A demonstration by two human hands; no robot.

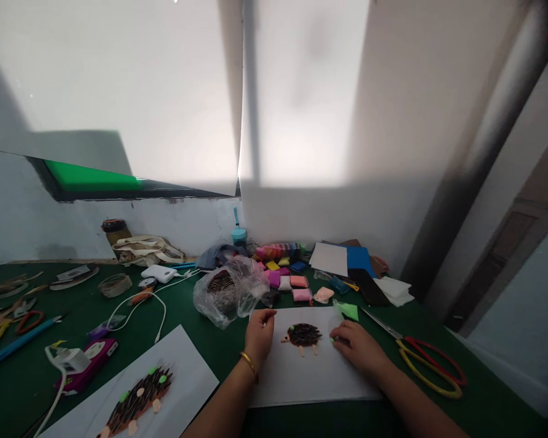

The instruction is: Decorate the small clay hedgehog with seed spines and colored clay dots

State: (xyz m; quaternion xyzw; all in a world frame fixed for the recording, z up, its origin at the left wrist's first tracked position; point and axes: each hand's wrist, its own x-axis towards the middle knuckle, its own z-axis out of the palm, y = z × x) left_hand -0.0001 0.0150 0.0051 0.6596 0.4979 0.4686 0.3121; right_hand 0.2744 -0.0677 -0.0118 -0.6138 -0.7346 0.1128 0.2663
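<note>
On the green-topped table (475, 371), a second hedgehog picture (139, 398) lies angled at the left, seemingly as the model. The left hand (259, 336) pins the white paper sheet (296, 380), fingers flat. The right hand (354, 348) pinches narrow on a green clay bit (332, 339), right beside the dark clay hedgehog (304, 334)!

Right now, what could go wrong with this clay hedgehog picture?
The right hand is very close to the clay hedgehog, so a slip might smudge its dark spines. The scissors lie beside the white paper, so a careless reach might bump their sharp blades.
</note>
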